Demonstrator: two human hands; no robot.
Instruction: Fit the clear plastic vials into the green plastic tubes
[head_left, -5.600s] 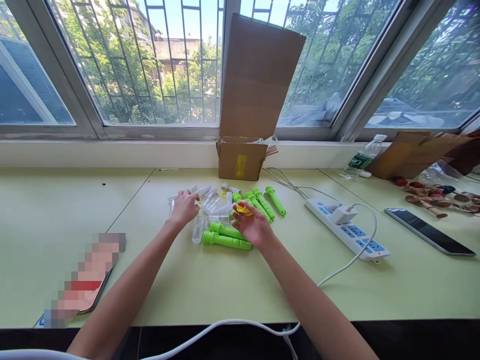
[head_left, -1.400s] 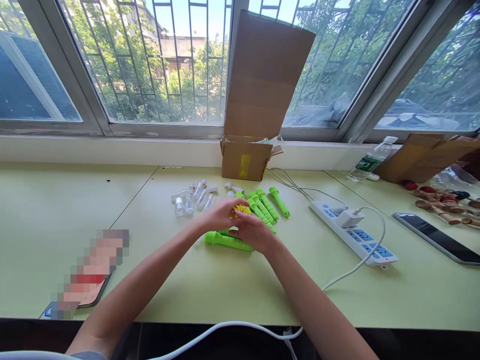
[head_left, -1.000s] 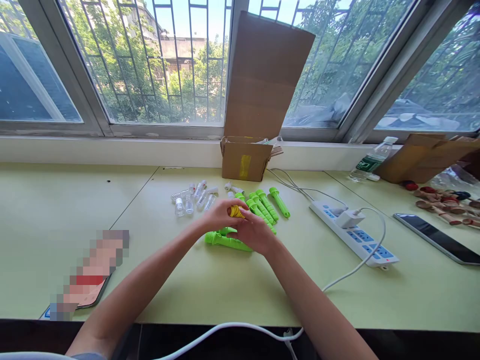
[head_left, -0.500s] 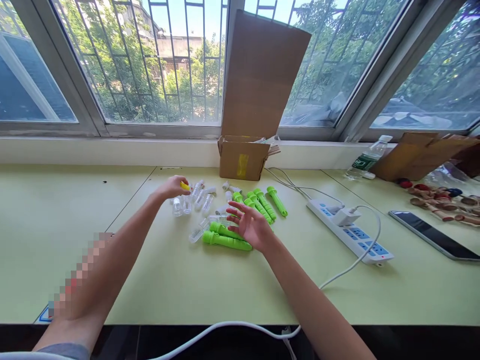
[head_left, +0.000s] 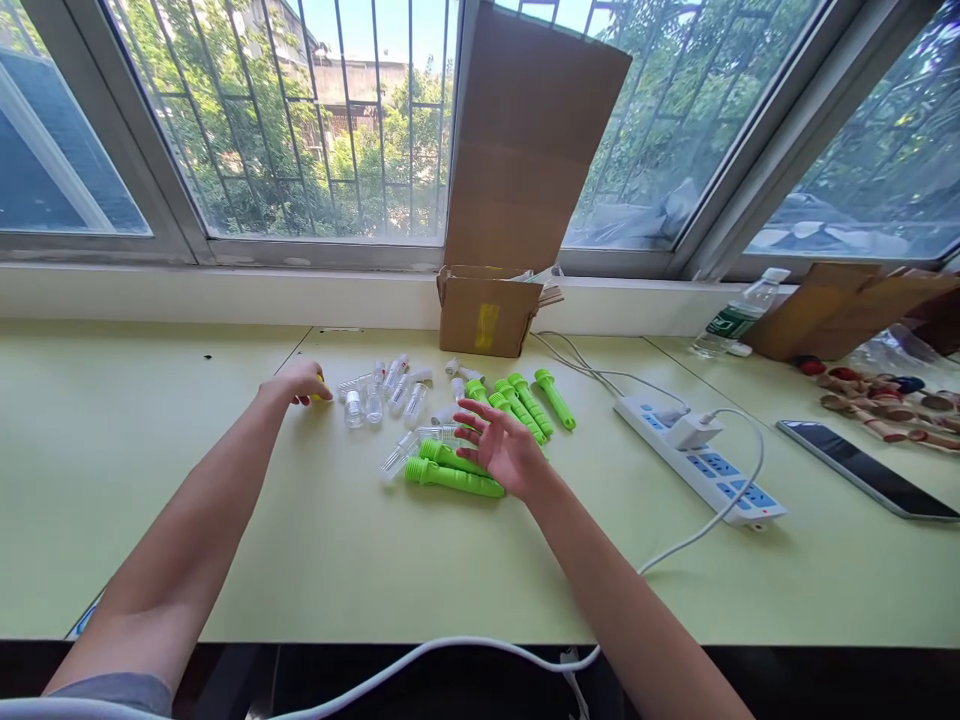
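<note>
My left hand [head_left: 294,382] is closed around a small yellow piece [head_left: 322,388], mostly hidden by the fingers, just left of the clear plastic tubes [head_left: 373,402]. Over the near end of the pile hovers my right hand [head_left: 501,446], palm up with its fingers spread and nothing held in it. Beneath and beside it lie two green plastic tubes with threaded ends [head_left: 454,478]. Several more green tubes [head_left: 531,405] lie beyond it, towards the right. A clear tube [head_left: 397,458] rests tilted against the nearer green ones.
A cardboard box [head_left: 484,315] with its flap raised stands against the window sill. To the right are a white power strip [head_left: 701,465] with cables, a phone [head_left: 862,468], a water bottle [head_left: 742,315] and several wooden pieces [head_left: 885,405].
My left hand has moved left, away from the clear tubes, carrying the yellow piece. My right hand has stayed almost where it was.
</note>
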